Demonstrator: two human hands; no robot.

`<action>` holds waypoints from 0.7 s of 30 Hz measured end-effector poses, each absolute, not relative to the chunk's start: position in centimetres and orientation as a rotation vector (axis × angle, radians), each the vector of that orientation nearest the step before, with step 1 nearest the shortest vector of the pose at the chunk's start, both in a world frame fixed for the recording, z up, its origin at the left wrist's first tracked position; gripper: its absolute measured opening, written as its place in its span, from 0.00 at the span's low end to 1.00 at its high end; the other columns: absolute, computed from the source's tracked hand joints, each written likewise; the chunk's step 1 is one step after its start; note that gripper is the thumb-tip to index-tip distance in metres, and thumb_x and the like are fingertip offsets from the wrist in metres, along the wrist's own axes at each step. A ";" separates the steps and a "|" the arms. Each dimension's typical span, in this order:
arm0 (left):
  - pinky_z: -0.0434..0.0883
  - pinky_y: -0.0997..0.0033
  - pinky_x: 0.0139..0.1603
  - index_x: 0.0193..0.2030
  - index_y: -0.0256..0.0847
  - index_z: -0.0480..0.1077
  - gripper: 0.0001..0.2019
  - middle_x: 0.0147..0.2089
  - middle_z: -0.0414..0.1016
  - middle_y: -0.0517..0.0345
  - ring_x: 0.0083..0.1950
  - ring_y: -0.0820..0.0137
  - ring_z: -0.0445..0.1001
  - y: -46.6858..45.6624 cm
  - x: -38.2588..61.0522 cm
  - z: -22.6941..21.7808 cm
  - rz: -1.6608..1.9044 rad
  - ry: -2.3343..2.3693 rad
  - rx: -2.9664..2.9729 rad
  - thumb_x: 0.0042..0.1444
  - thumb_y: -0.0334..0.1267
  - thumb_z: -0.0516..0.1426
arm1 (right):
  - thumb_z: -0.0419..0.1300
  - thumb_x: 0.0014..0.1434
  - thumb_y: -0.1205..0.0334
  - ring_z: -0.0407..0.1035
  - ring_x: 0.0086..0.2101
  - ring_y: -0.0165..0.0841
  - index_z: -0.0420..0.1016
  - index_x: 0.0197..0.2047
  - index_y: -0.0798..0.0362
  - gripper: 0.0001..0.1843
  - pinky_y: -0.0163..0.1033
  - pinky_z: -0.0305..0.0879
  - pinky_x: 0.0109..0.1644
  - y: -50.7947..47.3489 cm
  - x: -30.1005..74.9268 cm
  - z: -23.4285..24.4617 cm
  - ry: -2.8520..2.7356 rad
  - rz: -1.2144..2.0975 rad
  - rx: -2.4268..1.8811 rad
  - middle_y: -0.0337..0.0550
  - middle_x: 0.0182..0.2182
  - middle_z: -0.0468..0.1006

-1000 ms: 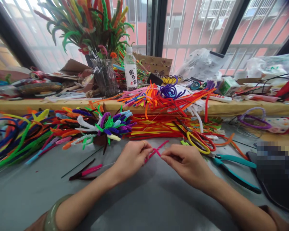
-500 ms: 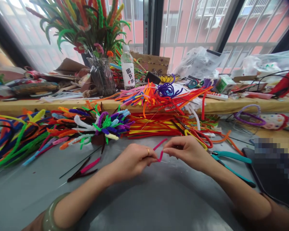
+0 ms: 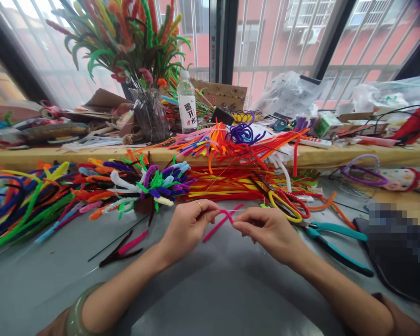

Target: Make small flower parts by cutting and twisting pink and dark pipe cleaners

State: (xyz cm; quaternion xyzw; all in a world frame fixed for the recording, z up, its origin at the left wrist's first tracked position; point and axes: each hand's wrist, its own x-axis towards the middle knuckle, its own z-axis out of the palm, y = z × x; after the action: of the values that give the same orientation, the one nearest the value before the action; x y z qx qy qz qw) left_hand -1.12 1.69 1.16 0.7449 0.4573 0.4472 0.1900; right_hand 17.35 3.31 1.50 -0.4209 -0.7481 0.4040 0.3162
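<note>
My left hand and my right hand meet over the grey table, both pinched on a short pink pipe cleaner. The pink stem bends between my fingertips, one end slanting down to the left, the other poking up to the right. A thin wire seems to run along it between my hands. A ring sits on my left hand and a green bangle on that wrist.
Heaps of coloured pipe cleaners lie to the left and behind. Yellow-and-red scissors and teal pliers rest right of my right hand. A vase of pipe-cleaner flowers and a water bottle stand on the ledge.
The pink pipe cleaner has been turned and re-bent between my fingers; its lower end now slants out to the left. My hands shifted slightly but stay together.
</note>
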 end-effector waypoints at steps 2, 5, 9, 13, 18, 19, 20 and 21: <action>0.61 0.81 0.23 0.31 0.35 0.69 0.06 0.22 0.67 0.63 0.21 0.80 0.62 1.6 -1.1 1.2 1.286 1.274 2.063 0.54 0.33 0.52 | 0.59 0.50 0.57 0.60 0.21 0.24 0.74 0.27 0.57 0.11 0.30 0.55 0.23 3.5 17.2 1.3 -1.918 1.098 -1.110 0.38 0.20 0.69; 0.61 0.81 0.23 0.31 0.36 0.69 0.07 0.23 0.68 0.62 0.21 0.80 0.62 1.3 -1.1 1.3 1.245 1.206 2.063 0.55 0.34 0.52 | 0.59 0.50 0.56 0.61 0.22 0.25 0.74 0.26 0.57 0.12 0.31 0.56 0.25 4.0 17.2 1.2 -1.904 1.273 -1.055 0.38 0.19 0.70; 0.63 0.81 0.27 0.32 0.37 0.70 0.06 0.24 0.70 0.62 0.25 0.78 0.66 0.8 -1.1 1.8 1.015 1.017 2.227 0.55 0.32 0.52 | 0.60 0.50 0.57 0.65 0.27 0.27 0.76 0.27 0.57 0.11 0.32 0.59 0.32 5.2 18.1 1.5 -2.117 1.352 -0.890 0.40 0.24 0.72; 0.64 0.79 0.32 0.35 0.37 0.70 0.08 0.30 0.74 0.57 0.30 0.76 0.69 0.7 -1.0 1.7 0.782 0.949 2.418 0.55 0.30 0.50 | 0.60 0.50 0.58 0.65 0.32 0.28 0.76 0.27 0.54 0.08 0.34 0.60 0.37 5.7 19.2 2.3 -2.292 1.055 -0.778 0.40 0.29 0.70; 0.64 0.75 0.32 0.36 0.39 0.70 0.09 0.32 0.75 0.56 0.32 0.71 0.72 1.4 -0.9 0.2 0.783 1.263 2.510 0.56 0.34 0.49 | 0.59 0.51 0.61 0.62 0.29 0.27 0.76 0.27 0.52 0.06 0.33 0.59 0.32 4.4 18.7 2.8 -2.218 0.681 -0.922 0.40 0.27 0.67; 0.64 0.74 0.32 0.36 0.39 0.70 0.09 0.32 0.75 0.57 0.32 0.71 0.72 1.5 -0.9 0.1 0.814 1.354 2.479 0.57 0.34 0.49 | 0.59 0.51 0.62 0.62 0.29 0.28 0.76 0.27 0.52 0.05 0.34 0.58 0.31 4.0 18.4 2.8 -2.190 0.637 -0.946 0.40 0.27 0.67; 0.64 0.74 0.32 0.36 0.38 0.70 0.09 0.31 0.75 0.57 0.32 0.71 0.71 1.6 -0.8 0.0 0.855 1.429 2.438 0.57 0.35 0.48 | 0.59 0.51 0.62 0.62 0.28 0.28 0.76 0.27 0.52 0.05 0.34 0.58 0.30 3.7 18.2 2.8 -2.161 0.606 -0.967 0.40 0.26 0.67; 0.64 0.74 0.32 0.35 0.38 0.70 0.09 0.31 0.75 0.57 0.31 0.71 0.71 1.6 -0.8 0.0 0.905 1.480 2.394 0.57 0.35 0.48 | 0.59 0.51 0.62 0.62 0.28 0.28 0.76 0.27 0.52 0.05 0.34 0.58 0.30 3.4 18.0 2.7 -2.133 0.588 -0.987 0.40 0.26 0.67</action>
State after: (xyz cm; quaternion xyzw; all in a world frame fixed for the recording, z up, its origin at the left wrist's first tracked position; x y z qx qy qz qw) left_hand -0.84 1.60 -0.03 0.8062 0.4985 0.3049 0.0925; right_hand 17.98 3.39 2.70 -0.3813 -0.8242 0.2272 0.3516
